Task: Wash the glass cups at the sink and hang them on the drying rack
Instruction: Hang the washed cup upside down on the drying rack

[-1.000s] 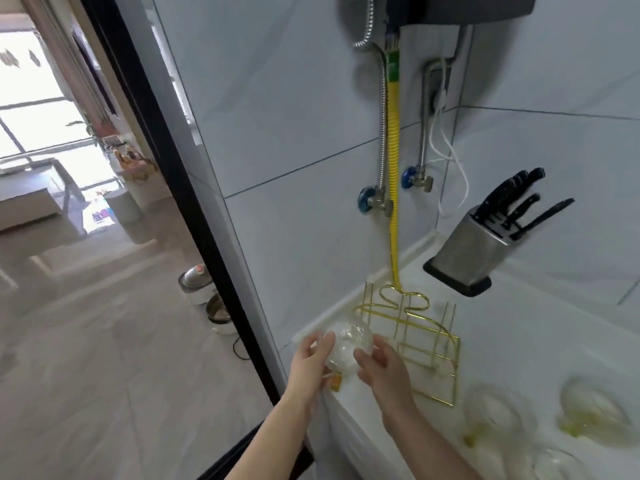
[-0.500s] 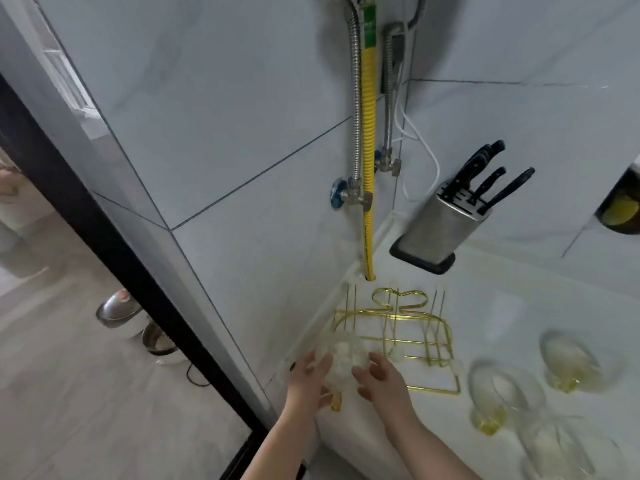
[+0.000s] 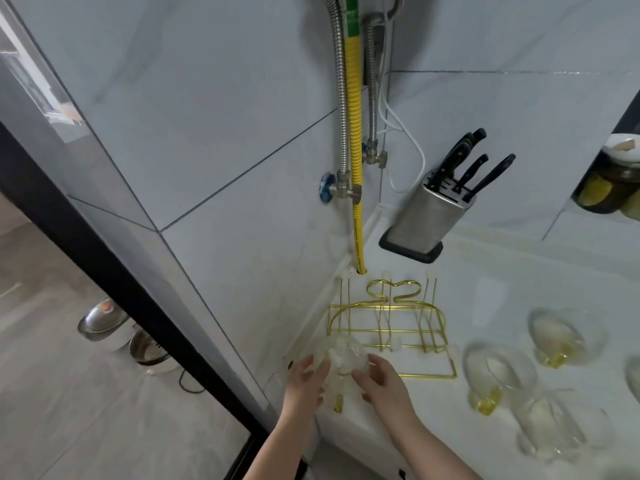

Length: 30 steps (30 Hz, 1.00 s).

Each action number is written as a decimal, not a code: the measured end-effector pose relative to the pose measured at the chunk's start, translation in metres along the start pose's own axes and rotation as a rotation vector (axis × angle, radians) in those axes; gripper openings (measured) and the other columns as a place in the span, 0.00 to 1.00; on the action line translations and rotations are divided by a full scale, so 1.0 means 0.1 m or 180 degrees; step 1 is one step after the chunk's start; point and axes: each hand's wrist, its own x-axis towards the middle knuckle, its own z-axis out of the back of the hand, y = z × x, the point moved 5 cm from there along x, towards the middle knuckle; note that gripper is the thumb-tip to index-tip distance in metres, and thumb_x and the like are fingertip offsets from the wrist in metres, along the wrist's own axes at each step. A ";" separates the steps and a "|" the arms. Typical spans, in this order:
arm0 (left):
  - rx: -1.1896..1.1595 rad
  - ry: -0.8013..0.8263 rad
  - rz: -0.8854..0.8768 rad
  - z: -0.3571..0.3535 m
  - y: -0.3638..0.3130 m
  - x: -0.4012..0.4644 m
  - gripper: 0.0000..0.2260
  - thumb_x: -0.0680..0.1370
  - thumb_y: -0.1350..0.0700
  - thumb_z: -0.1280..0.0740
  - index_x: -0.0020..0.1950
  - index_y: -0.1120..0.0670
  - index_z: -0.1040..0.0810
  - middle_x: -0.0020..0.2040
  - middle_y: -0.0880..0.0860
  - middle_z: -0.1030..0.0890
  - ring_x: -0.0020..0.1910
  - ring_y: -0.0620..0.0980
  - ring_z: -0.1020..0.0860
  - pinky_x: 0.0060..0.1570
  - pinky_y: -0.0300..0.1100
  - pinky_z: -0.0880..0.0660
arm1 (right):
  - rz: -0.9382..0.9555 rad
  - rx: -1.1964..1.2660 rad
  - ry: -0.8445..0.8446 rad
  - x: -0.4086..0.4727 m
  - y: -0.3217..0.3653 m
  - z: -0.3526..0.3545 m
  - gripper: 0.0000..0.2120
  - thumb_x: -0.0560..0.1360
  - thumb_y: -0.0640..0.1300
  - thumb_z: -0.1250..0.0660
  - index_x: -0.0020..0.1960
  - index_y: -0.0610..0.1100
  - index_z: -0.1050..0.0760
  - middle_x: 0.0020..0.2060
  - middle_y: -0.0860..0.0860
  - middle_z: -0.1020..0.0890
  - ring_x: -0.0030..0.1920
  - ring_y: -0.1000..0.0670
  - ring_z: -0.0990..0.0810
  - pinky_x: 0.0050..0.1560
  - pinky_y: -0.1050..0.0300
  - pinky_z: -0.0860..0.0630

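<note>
Low in the frame's middle, left hand (image 3: 306, 382) and right hand (image 3: 379, 382) both cupped round one glass cup (image 3: 343, 360), gold foot toward the viewer, at the near edge of the gold drying rack (image 3: 388, 323), likely for steadying onto a prong. Against half a second earlier: same two-handed hold, cup nearer the rack's front prongs; other cups (image 3: 495, 372) on the worktop (image 3: 502, 271) at lower right, unhung.

Setting: home kitchen. Evidence: white counter (image 3: 502, 271) against grey tiled walls (image 3: 207, 116); steel knife block (image 3: 429, 216) with black-handled knives; gold drying rack (image 3: 388, 327); exposed water hoses with valves (image 3: 341, 188); metal pots (image 3: 104, 320) on floor.
</note>
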 end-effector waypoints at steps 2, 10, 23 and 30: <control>0.0009 -0.0037 0.0036 0.00 0.02 -0.06 0.21 0.77 0.50 0.31 0.68 0.52 0.31 0.53 0.51 0.21 0.48 0.51 0.20 0.51 0.45 0.24 | 0.0028 -0.0122 -0.0069 -0.02 -0.01 0.05 0.24 0.75 0.44 0.31 0.69 0.42 0.31 0.59 0.49 0.22 0.61 0.49 0.24 0.65 0.49 0.27; 0.0006 -0.0460 -0.0770 0.03 -0.01 -0.47 0.13 0.75 0.55 0.29 0.57 0.47 0.26 0.53 0.51 0.20 0.52 0.53 0.20 0.56 0.51 0.24 | 0.0503 -0.0535 -0.0224 -0.22 0.04 0.38 0.22 0.77 0.42 0.33 0.69 0.45 0.31 0.63 0.52 0.25 0.64 0.53 0.27 0.57 0.66 0.34; 0.1444 0.1290 -0.1097 -1.36 0.13 -0.99 0.07 0.77 0.53 0.32 0.53 0.43 0.25 0.46 0.49 0.19 0.46 0.45 0.21 0.39 0.31 0.29 | 0.0699 -0.0646 -0.1131 -0.99 -0.19 1.77 0.15 0.76 0.45 0.32 0.62 0.51 0.25 0.57 0.61 0.22 0.61 0.60 0.26 0.66 0.62 0.31; 0.1779 0.1794 -0.1224 -2.14 0.46 -1.35 0.08 0.76 0.57 0.30 0.49 0.44 0.25 0.44 0.49 0.20 0.42 0.46 0.20 0.40 0.30 0.27 | 0.0627 -0.0723 -0.1652 -1.52 -0.59 2.71 0.16 0.75 0.41 0.32 0.61 0.51 0.26 0.56 0.61 0.23 0.60 0.60 0.26 0.63 0.65 0.33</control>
